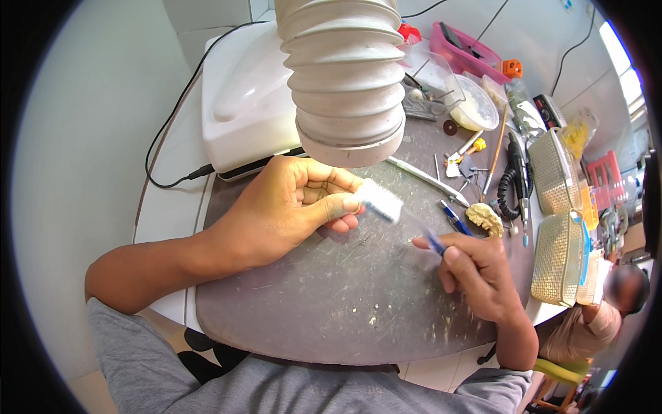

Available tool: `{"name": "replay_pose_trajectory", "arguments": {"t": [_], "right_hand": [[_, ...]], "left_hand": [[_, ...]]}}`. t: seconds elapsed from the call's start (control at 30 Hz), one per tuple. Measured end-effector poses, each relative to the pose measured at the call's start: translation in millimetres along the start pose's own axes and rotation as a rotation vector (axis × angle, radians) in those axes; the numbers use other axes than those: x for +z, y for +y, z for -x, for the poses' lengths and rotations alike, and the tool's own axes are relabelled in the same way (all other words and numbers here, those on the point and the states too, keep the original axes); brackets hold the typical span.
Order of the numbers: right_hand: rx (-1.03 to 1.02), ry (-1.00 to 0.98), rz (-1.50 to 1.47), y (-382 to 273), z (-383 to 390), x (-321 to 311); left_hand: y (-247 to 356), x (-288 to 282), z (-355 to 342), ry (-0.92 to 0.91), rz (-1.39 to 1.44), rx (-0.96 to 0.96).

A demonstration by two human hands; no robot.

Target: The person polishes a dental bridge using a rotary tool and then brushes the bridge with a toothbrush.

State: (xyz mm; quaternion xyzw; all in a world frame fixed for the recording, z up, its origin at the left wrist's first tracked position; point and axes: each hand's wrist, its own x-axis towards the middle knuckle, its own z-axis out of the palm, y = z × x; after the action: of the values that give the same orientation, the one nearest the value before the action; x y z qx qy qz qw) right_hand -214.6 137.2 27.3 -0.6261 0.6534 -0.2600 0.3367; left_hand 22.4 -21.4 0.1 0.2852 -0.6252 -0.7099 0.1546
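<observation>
Piece (380, 201), white and rough-edged, is pinched in the left hand (300, 203) above the table (310, 303). I see the right hand (476, 269) gripping a blurred blue-handled tool (435, 243) near it. I judge the work under way; what remains, I cannot tell. Rightward, a pen (456, 219) lies beside a pale cast (485, 219).

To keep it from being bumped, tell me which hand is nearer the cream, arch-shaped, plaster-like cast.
The right hand: it is close by, on the near side of the cast; the left hand is farther off, to the cast's left.
</observation>
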Motion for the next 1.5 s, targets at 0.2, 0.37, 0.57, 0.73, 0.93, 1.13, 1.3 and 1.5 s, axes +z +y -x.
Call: {"name": "replay_pose_trajectory", "arguments": {"t": [0.2, 0.37, 0.57, 0.73, 0.93, 1.13, 1.3, 1.5], "right_hand": [[-0.354, 0.287, 0.450, 6.6, -5.7, 1.3], [-0.473, 0.512, 0.572, 8.8, -3.1, 4.2], [-0.415, 0.429, 0.685, 9.8, -6.1, 6.0], [-0.452, 0.386, 0.534, 8.1, -1.5, 6.9], [-0.438, 0.516, 0.450, 6.1, -4.4, 11.4], [-0.417, 0.290, 0.312, -1.7, -8.6, 23.7], [-0.455, 0.178, 0.435, -2.9, -2.2, 18.4], [-0.496, 0.242, 0.480, -4.5, -7.5, 27.9]], "left_hand": [[2.3, 0.7, -0.8, 0.032, 0.051, -0.019], [-0.7, -1.6, -2.4, 0.011, 0.053, 0.006], [-1.3, -1.4, -2.5, 0.018, 0.067, -0.007], [-4.9, -1.9, -4.2, 0.014, 0.028, -0.012], [1.8, 1.4, -0.8, 0.010, 0.103, -0.029], [-7.1, 5.0, -3.1, -0.029, 0.145, 0.093], [-8.1, 8.6, -3.5, -0.020, 0.382, 0.080], [-18.1, 14.3, -4.5, 0.051, 0.428, 0.157]]}}
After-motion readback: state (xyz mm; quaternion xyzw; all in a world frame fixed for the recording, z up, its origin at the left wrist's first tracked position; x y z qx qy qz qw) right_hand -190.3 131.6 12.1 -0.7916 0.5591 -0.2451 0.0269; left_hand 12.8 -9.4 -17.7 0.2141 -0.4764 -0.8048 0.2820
